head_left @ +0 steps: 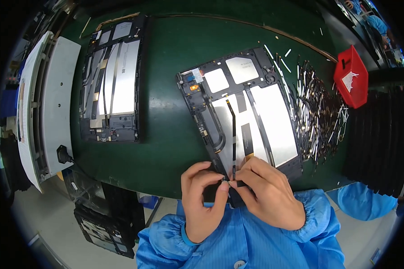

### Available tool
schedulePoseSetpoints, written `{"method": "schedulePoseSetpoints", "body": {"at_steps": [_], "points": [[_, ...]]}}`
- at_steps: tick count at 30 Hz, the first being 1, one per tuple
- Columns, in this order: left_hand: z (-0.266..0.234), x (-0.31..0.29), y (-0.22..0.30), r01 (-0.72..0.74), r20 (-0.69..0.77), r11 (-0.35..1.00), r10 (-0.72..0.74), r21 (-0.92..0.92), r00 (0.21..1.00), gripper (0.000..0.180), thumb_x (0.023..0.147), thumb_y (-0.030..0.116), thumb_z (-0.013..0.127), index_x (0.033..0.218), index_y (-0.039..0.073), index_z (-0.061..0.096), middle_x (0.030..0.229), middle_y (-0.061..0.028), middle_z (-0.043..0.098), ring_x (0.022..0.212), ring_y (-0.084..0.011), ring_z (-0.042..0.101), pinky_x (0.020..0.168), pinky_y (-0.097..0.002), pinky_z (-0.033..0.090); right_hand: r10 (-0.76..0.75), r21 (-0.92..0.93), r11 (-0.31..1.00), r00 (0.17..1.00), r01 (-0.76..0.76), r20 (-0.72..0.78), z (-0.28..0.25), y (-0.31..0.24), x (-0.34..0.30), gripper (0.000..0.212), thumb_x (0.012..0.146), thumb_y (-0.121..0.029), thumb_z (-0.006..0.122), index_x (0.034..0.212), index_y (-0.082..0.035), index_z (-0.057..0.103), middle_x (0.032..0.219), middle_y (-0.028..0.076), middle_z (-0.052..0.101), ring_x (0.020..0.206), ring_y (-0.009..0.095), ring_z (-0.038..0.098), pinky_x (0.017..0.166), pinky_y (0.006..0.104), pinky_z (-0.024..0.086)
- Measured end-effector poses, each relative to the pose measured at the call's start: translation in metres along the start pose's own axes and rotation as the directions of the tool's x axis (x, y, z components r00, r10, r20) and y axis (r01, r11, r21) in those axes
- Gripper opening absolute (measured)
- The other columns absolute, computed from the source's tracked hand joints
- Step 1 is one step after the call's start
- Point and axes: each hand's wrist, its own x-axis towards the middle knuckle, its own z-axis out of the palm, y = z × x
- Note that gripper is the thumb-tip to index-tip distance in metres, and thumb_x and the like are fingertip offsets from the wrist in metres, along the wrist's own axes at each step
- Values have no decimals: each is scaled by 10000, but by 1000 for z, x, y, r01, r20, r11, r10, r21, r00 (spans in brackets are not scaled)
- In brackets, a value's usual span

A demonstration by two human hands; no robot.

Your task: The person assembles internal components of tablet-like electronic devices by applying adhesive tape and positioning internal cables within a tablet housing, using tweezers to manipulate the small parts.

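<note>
A black tablet-like frame (197,99) lies at a slant on the green desk (164,89), its near edge reaching the person's blue smock (238,237). Along its pale inner panel runs a thin dark strip cable (234,139), its gold-tipped far end well apart from both hands and its lower end right at the fingers. The right hand (270,193) comes over the near part of the frame, thumb and index finger drawn in close around that lower end; whether they actually pinch the cable cannot be told. The left hand (204,193) is just left of it, at the frame's near left edge, thumb and index fingertips brought nearly together just beside the cable's end; what lies between them is too small to tell. The two hands' fingertips almost meet there. To the frame's right, a heap of loose black and white strips (316,112) spreads near a red bin (352,76); well to the left, a second similar frame (129,123) lies on the desk.
</note>
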Motion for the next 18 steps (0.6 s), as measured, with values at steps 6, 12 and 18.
{"method": "schedulePoseSetpoints", "body": {"at_steps": [6,12,18], "points": [[-4,3,-1,-11,46,999,9,45,999,193,741,-25,662,909,36,587,1105,-127,492,948,-217,550,791,-293,448,-26,-15,1000,999,26,-36,0,2,-3,145,711,3,663,835,21,589,805,133,530,718,305,567,615,354,470],[-12,9,7,26,106,983,-7,-182,994,209,800,-98,560,984,-37,483,1179,-122,378,951,-143,524,815,-263,454,-80,259,964,996,67,42,0,-3,-10,135,831,-77,585,960,-37,575,802,116,534,684,302,579,574,374,481],[-33,-17,11,286,309,958,-279,22,909,113,881,28,523,969,-42,510,844,-128,624,764,-166,604,746,-296,474,-29,-59,998,984,19,-173,14,4,-22,123,800,-107,634,895,-49,581,832,85,501,552,273,569,478,344,472]]}}
